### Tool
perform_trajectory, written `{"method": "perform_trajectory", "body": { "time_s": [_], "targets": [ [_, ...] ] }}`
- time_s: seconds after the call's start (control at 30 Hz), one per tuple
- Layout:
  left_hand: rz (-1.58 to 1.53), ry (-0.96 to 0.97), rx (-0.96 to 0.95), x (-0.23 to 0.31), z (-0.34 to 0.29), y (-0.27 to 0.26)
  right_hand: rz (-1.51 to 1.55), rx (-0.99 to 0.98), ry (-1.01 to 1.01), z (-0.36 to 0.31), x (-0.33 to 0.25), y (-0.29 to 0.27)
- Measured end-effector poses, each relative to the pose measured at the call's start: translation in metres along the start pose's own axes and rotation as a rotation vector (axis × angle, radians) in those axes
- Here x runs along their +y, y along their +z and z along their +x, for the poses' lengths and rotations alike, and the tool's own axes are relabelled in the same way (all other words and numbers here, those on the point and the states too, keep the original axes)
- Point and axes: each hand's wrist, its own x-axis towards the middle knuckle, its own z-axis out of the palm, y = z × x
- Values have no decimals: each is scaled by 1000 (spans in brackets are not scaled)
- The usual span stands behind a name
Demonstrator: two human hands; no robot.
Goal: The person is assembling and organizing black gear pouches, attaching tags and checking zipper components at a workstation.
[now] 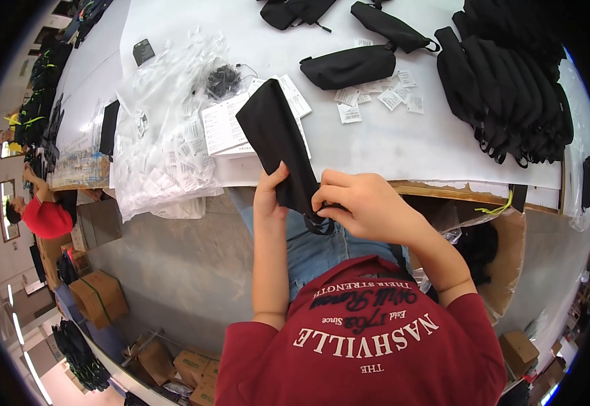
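Note:
A long black fabric pouch is held slanting up from my lap over the table's near edge. My left hand is closed round its lower part, the thumb lying across the side. My right hand pinches the near end, where a black strap loop hangs down; the fingers hide exactly what they grip. Beyond the held pouch, white printed sheets lie stacked on the table. Two similar black pouches rest farther back, beside scattered small white labels.
Many black pouches are piled at the table's right. A clear plastic bag of white labels spreads over the left edge, with a dark tangle of cords nearby. Cardboard boxes stand on the floor. A person in red sits far left.

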Motion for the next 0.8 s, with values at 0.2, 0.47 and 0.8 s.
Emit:
{"method": "perform_trajectory", "body": {
  "time_s": [0.2, 0.47, 0.8],
  "targets": [
    [56, -3, 7, -3, 1, 4, 36, -34, 17, -2, 1, 3],
    [240, -58, -5, 6, -8, 36, 22, 516, 20, 14, -2, -19],
    [-118, -107, -21, -2, -1, 18, 141, 62, 55, 0, -9, -10]
  ]
}}
